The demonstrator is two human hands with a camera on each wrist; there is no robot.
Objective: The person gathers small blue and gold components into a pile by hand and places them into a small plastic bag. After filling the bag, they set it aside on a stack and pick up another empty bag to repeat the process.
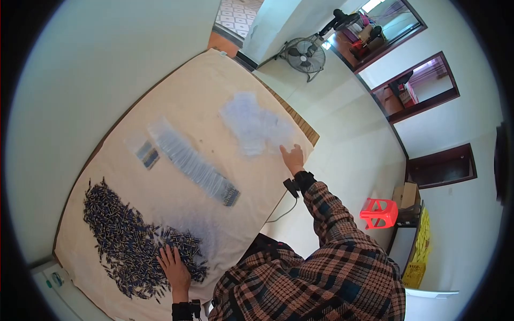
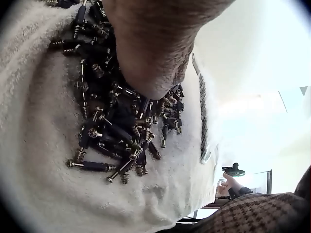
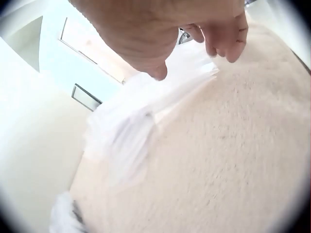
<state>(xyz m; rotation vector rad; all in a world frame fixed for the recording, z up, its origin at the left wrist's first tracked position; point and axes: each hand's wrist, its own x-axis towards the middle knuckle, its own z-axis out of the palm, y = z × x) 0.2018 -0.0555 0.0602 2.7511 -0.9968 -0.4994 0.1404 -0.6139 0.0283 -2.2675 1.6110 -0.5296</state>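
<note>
In the head view, the left hand [image 1: 175, 272] rests with spread fingers on the near edge of a large pile of small dark screw-like parts with metal springs [image 1: 120, 235]. The left wrist view shows these parts [image 2: 114, 136] close up below the hand [image 2: 155, 48]. At the table's right side, the right hand [image 1: 293, 159] is held by a loose heap of clear plastic bags [image 1: 246, 123], thumb and fingers apart. The right wrist view has this hand [image 3: 170, 34] above the bags [image 3: 131, 141], with nothing seen between its fingers.
A long row of overlapping filled bags [image 1: 193, 163] lies mid-table, with a few more filled bags [image 1: 145, 152] to its left. The cloth-covered table [image 1: 187, 85] meets a wall on the left. A fan [image 1: 304, 55] and a red stool [image 1: 379, 213] stand on the floor.
</note>
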